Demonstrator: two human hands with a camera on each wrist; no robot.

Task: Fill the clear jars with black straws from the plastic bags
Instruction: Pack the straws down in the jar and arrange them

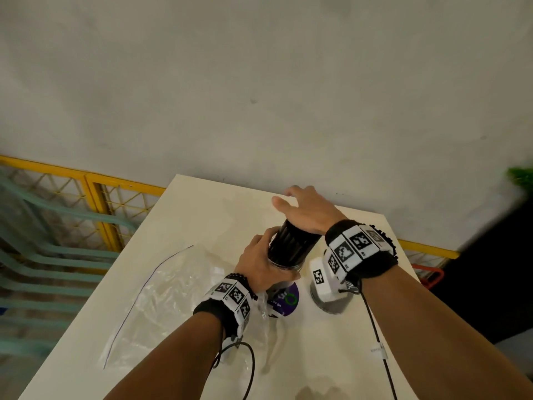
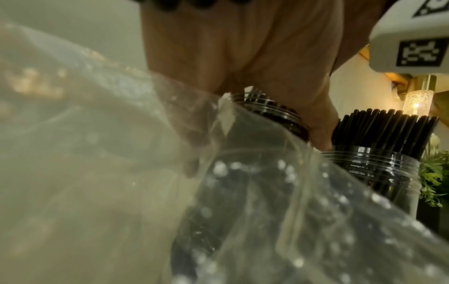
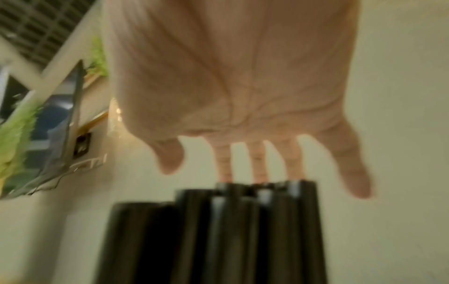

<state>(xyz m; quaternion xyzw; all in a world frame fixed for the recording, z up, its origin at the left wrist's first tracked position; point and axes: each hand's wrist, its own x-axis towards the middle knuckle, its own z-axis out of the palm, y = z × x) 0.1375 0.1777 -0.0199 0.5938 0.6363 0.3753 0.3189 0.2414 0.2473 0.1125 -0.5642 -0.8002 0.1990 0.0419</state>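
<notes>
Evidently, the left hand (image 1: 261, 265) wraps its fingers round the clear jar (image 1: 284, 265) near its threaded neck, steadying it on the white table (image 1: 184, 215), presumably so the tall bundle of black straws (image 1: 294, 243) inside cannot tip it. The right hand (image 1: 305, 210) hovers flat over the straw tips with fingers straight and spread, holding nothing, apparently placed to level them. A second jar (image 2: 379, 171), already packed with straws, stands just beside; an emptied plastic bag (image 1: 161, 293) lies left of the jars.
</notes>
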